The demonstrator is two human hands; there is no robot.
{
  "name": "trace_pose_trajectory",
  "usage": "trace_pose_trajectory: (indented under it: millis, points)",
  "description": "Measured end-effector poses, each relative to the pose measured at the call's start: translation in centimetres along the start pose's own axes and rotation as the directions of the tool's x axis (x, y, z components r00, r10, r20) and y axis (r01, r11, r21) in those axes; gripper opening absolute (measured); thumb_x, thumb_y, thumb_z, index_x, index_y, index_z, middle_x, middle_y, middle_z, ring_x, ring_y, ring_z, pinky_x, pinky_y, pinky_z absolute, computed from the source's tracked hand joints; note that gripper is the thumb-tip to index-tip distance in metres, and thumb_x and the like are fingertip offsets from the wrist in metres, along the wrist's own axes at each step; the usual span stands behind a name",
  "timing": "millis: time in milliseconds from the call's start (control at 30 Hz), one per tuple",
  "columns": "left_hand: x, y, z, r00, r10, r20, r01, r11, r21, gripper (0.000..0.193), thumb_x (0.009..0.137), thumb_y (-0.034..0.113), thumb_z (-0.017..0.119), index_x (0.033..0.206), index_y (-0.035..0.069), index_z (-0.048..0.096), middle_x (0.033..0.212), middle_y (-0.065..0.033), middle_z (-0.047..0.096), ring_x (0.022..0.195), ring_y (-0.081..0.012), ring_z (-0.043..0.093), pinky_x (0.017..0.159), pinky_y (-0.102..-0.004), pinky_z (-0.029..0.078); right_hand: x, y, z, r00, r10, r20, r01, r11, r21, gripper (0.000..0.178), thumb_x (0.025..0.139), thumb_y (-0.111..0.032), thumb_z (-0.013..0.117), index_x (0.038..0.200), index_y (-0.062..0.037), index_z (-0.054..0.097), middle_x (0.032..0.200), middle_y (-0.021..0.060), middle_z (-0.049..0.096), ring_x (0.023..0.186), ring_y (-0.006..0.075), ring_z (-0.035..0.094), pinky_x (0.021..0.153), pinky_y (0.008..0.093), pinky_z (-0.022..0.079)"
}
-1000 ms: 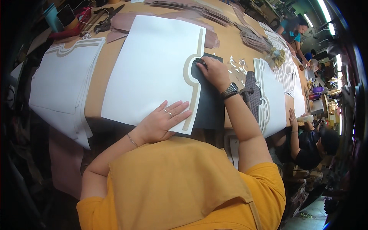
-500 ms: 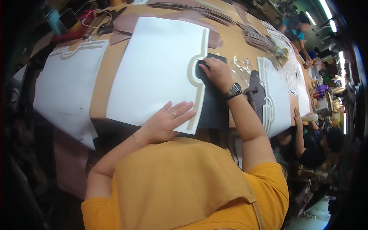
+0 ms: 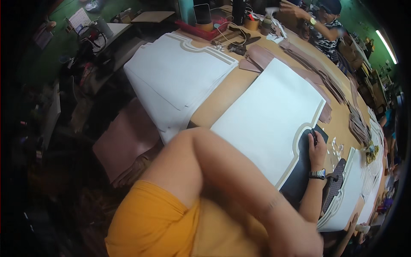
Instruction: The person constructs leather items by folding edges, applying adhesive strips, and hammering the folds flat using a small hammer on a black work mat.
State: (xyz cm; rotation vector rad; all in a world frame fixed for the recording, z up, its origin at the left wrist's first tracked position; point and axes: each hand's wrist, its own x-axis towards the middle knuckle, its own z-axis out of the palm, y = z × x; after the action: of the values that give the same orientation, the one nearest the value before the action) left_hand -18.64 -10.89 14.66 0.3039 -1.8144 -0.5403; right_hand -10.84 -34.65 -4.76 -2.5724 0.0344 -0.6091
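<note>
A large white sheet point(image 3: 261, 120) with a beige strip along its notched right edge lies on the table, partly over a black mat point(image 3: 304, 171). My right hand point(image 3: 317, 150) is at the notch, its fingers closed around a small black tool point(image 3: 314, 136) whose kind I cannot make out. Bent across the lower middle, my left arm has come off the sheet. My left hand point(image 3: 297, 240), smeared by motion, is low in front of my body near my right forearm; its fingers do not show clearly.
Stacked white sheets point(image 3: 180, 73) hang over the table's edge at left; more point(image 3: 346, 197) lie at right beside a dark textured piece point(image 3: 335, 186). White scraps point(image 3: 336, 147) lie near the mat. Brown pieces point(image 3: 314, 68) and a red tray point(image 3: 201, 31) are farther back. A co-worker point(image 3: 327, 30) stands across.
My left hand has lifted off the white sheet and swung down across my body to the right. The view has turned left. My right hand stays at the notch with the black tool.
</note>
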Motion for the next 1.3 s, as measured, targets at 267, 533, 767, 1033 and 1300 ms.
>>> trace_pose_trajectory:
  millis: [267, 533, 767, 1033, 1300]
  points:
    - [4.5, -0.3, 5.4, 0.945, 0.135, 0.298, -0.138, 0.990, -0.010, 0.040, 0.091, 0.041, 0.057, 0.107, 0.005, 0.064, 0.111, -0.0147, 0.063, 0.115, -0.0354, 0.057, 0.105, -0.0622, 0.028, -1.2, 1.5, -1.9, 0.978, 0.121, -0.170, -0.147, 0.977, -0.155, 0.034, 0.101, -0.032, 0.059, 0.115, -0.0022, 0.065, 0.099, 0.0190, 0.070, 0.089, 0.0367, 0.068, 0.076, 0.0413, 0.053]
    - [4.4, 1.6, 7.3, 0.882, 0.193, 0.430, -0.106, 0.970, -0.218, 0.038, 0.088, 0.043, 0.055, 0.091, 0.007, 0.065, 0.094, -0.0101, 0.066, 0.113, -0.0347, 0.054, 0.110, -0.0731, 0.015, -4.5, 8.4, -5.1, 0.846, 0.403, -0.348, -0.526, 0.735, -0.429, 0.034, 0.093, -0.040, 0.065, 0.108, -0.0100, 0.067, 0.093, 0.0142, 0.070, 0.089, 0.0355, 0.068, 0.074, 0.0474, 0.053]
    - [4.1, 1.5, 7.0, 0.904, 0.139, 0.405, 0.055, 0.900, -0.432, 0.036, 0.091, 0.041, 0.052, 0.094, 0.007, 0.062, 0.097, -0.0084, 0.063, 0.113, -0.0331, 0.053, 0.109, -0.0749, 0.015, -4.1, -1.0, -3.2, 0.928, 0.238, -0.287, -0.272, 0.958, -0.087, 0.044, 0.090, -0.043, 0.067, 0.119, -0.0086, 0.066, 0.118, 0.0141, 0.066, 0.113, 0.0302, 0.060, 0.097, 0.0535, 0.041]
    - [-14.1, -3.7, -12.6, 0.579, -0.797, -0.173, 0.775, 0.472, 0.420, 0.055, 0.091, 0.050, 0.058, 0.129, 0.010, 0.053, 0.135, -0.0161, 0.051, 0.136, -0.0337, 0.040, 0.112, -0.0743, 0.012, -8.9, -11.7, 3.3, 0.956, -0.209, 0.208, 0.201, 0.978, 0.057, 0.065, 0.091, -0.055, 0.063, 0.140, -0.0132, 0.052, 0.155, 0.0136, 0.037, 0.149, 0.0343, 0.025, 0.112, 0.0768, 0.014]
    - [-23.4, -0.5, -9.2, 0.482, -0.616, -0.623, 0.297, -0.554, 0.778, 0.093, 0.082, 0.069, 0.063, 0.140, -0.002, 0.051, 0.123, -0.0230, 0.061, 0.108, -0.0343, 0.060, 0.102, -0.0505, 0.039, -5.4, -3.7, -2.9, 0.969, 0.172, 0.178, -0.098, 0.926, -0.364, 0.064, 0.083, -0.045, 0.074, 0.138, -0.0152, 0.056, 0.149, 0.0137, 0.048, 0.144, 0.0341, 0.035, 0.111, 0.0685, 0.026]
